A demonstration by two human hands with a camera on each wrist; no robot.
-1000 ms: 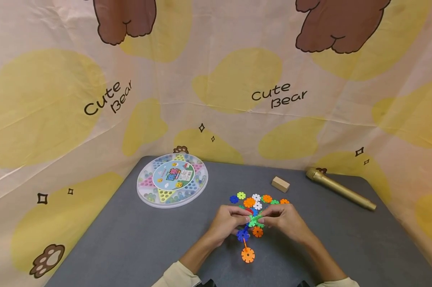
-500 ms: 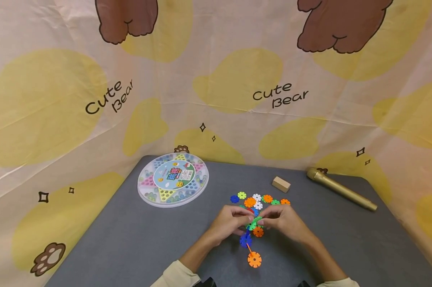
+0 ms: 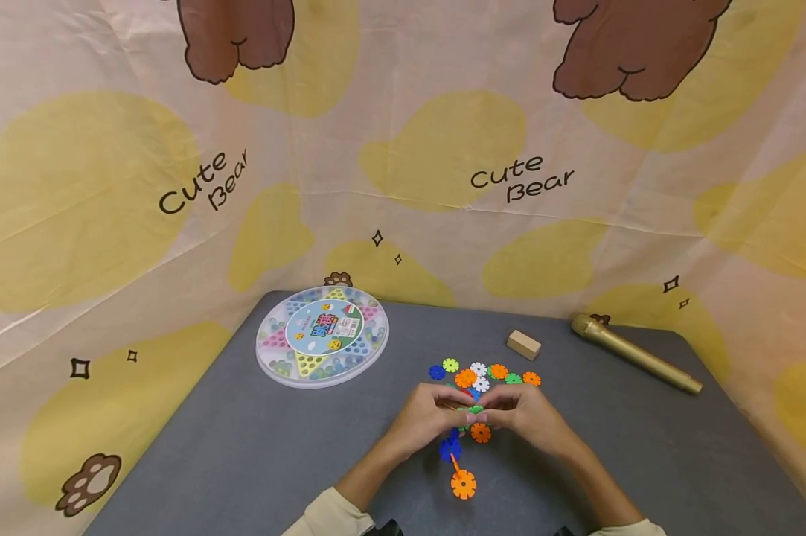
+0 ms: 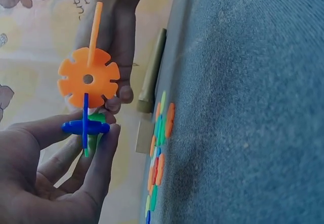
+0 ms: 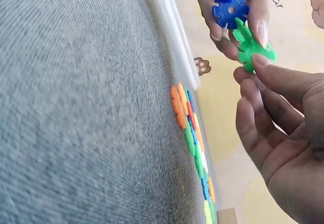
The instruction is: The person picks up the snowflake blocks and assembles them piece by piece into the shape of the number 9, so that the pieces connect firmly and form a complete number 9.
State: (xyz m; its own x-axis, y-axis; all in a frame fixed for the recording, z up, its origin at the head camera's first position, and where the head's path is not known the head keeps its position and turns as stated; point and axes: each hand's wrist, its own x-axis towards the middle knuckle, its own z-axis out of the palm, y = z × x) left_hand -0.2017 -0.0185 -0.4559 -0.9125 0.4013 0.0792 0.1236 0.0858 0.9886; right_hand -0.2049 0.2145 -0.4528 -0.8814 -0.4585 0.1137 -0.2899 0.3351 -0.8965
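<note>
My left hand (image 3: 424,418) and right hand (image 3: 531,420) meet above the table, fingertips together around green notched plastic discs, the interlocking snowflake kind. In the right wrist view my right thumb and fingers pinch a green snowflake disc (image 5: 257,52), partly covered by the thumb. Joined to the held green ones are blue snowflake discs (image 5: 230,11); in the left wrist view my left fingers pinch around this blue and green part. An orange snowflake disc (image 3: 464,484) hangs at the near end of the chain. The exact joint between the fingertips is hidden.
Loose snowflake discs in several colours lie just beyond the hands, among them an orange disc (image 3: 481,433). Behind them are a wooden block (image 3: 524,344) and a gold microphone (image 3: 633,353). At back left lies a round Chinese checkers board (image 3: 322,336). A printed cloth hangs behind the table.
Both hands have closed in, and the fingertips now cover more of the green discs. The hanging blue and orange end swung right, then back left.
</note>
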